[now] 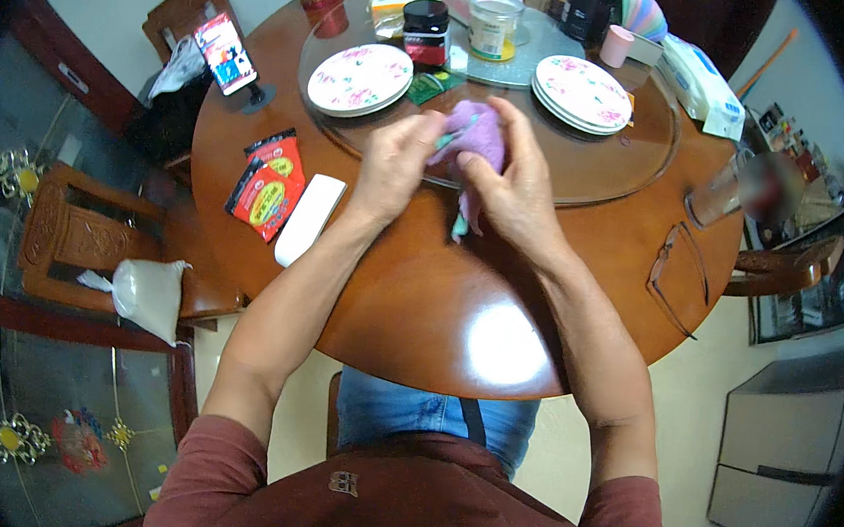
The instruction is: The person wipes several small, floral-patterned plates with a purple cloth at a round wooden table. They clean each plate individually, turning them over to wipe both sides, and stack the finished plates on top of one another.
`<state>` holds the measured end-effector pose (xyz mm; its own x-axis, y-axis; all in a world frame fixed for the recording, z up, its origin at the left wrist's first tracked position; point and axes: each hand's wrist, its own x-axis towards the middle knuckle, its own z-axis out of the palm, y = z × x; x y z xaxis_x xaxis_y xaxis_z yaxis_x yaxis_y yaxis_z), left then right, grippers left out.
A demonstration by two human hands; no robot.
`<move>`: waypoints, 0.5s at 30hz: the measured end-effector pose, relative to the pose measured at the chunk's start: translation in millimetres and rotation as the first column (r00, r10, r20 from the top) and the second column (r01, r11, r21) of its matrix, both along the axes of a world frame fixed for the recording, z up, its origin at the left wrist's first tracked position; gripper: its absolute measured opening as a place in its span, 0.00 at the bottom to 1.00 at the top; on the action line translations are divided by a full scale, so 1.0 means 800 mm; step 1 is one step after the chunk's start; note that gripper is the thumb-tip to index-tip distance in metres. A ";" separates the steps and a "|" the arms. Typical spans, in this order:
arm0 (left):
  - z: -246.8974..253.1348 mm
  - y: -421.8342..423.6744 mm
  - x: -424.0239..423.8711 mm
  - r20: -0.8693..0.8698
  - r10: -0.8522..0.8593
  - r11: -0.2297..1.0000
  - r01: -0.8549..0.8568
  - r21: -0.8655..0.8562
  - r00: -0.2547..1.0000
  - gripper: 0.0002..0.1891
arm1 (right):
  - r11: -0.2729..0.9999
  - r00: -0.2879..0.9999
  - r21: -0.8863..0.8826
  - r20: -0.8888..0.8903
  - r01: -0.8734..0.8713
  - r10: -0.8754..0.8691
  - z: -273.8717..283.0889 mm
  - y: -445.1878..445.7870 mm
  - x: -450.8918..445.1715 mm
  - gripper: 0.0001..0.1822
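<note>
A purple cloth [478, 137] with a turquoise edge is bunched up over the near side of the round table. My right hand [519, 182] grips it from the right, thumb across its front. On the other side, my left hand [393, 163] has its fingers curled at the cloth's left edge. One corner of the cloth hangs below the right thumb. Whether anything is wrapped inside is hidden. Beyond my hands, flower-patterned plates [361, 77] lie stacked at the left, and another stack of such plates [582, 91] lies at the right.
The plates rest on a glass turntable [610, 182], with a lidded black jar [426, 32] and a clear canister [494, 27] farther back. Red packets [269, 186] and a white oblong case [310, 220] lie left. A phone [226, 54] stands behind them. Eyeglasses [677, 274] and a glass tumbler [714, 191] are right.
</note>
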<state>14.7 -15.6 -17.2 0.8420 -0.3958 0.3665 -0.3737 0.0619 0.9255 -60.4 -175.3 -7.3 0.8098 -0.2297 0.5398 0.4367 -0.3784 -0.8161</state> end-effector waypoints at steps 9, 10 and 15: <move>-0.011 -0.011 -0.007 -0.062 -0.138 0.958 0.117 -0.262 0.989 0.15 | 0.929 0.965 0.338 -0.153 -0.151 0.212 0.009 -0.016 0.003 0.22; -0.013 -0.009 -0.002 -0.106 -0.147 0.959 0.116 -0.260 0.983 0.16 | 0.912 0.947 0.371 -0.192 -0.173 0.258 0.013 -0.021 0.003 0.20; -0.008 -0.012 -0.006 -0.287 -0.292 0.868 0.127 -0.479 0.913 0.15 | 0.912 0.931 0.376 -0.246 -0.163 0.268 0.011 -0.027 0.003 0.13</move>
